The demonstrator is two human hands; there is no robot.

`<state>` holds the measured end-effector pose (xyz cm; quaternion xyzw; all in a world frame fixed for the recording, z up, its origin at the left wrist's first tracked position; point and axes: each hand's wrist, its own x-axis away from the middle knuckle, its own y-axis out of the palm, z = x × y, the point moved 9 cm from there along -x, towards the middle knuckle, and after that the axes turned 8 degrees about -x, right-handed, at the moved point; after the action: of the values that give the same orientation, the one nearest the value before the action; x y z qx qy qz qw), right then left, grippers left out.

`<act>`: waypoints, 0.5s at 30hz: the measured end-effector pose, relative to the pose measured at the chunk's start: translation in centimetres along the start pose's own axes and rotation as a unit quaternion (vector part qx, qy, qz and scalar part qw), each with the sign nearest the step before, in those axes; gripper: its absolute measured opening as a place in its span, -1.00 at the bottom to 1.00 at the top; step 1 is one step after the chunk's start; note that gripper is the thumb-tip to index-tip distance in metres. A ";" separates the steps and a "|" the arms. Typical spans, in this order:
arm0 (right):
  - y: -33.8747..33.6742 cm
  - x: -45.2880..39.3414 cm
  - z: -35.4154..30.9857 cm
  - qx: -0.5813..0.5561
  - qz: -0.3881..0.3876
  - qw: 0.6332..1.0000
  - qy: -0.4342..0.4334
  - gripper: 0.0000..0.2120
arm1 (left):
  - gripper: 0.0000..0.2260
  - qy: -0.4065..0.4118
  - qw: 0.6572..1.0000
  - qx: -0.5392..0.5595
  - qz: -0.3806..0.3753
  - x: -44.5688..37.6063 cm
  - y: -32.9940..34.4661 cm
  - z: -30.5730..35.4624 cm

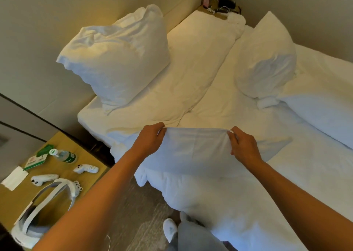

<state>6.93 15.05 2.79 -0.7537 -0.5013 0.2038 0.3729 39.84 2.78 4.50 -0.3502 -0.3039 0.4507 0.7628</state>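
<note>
A white pillowcase (196, 151) is stretched between both hands above the near edge of the bed (200, 63). My left hand (150, 140) pinches its upper left corner. My right hand (242, 145) pinches the upper right corner. The cloth hangs down from that taut top edge onto a white pillow or duvet (215, 203) that bulges over the bed's near side. Whether the pillow is partly inside the case is unclear.
Two cased pillows stand on the bed, one at the back left (118, 59), one at the right (267, 59). A wooden nightstand (57, 174) at lower left holds a water bottle (64, 156), two white controllers and a headset (47, 208). My slippered foot (170, 228) is on the carpet.
</note>
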 end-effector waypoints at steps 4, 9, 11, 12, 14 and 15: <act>0.6 -1.3 -0.3 0.037 -0.015 0.999 -0.023 -0.69 | -0.79 0.009 1.000 -0.021 -0.012 -2.0 -0.2 -0.1; 1.5 -4.3 -0.2 0.011 -0.008 1.000 -0.007 -0.73 | -0.79 0.024 0.998 -0.053 -0.025 -5.9 -0.5 0.2; 1.8 -6.2 0.0 -0.015 0.005 1.000 -0.004 -0.72 | -0.78 0.025 0.997 -0.064 -0.020 -8.1 -0.9 0.4; 1.9 -7.3 0.0 -0.023 0.009 1.000 -0.005 -0.73 | -0.78 0.023 0.997 -0.069 -0.015 -9.2 -1.1 0.5; 2.0 -9.4 -0.2 -0.031 0.012 0.999 -0.007 -0.75 | -0.78 0.016 0.996 -0.086 -0.006 -11.3 -1.5 0.8; 2.2 -10.4 0.0 -0.033 0.011 0.999 -0.004 -0.76 | -0.78 0.012 0.996 -0.091 -0.005 -12.3 -1.6 0.9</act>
<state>3.96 5.07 0.43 -0.7702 -0.5011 0.1943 0.3434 34.84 -8.59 4.51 -0.4222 -0.3362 0.4127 0.7337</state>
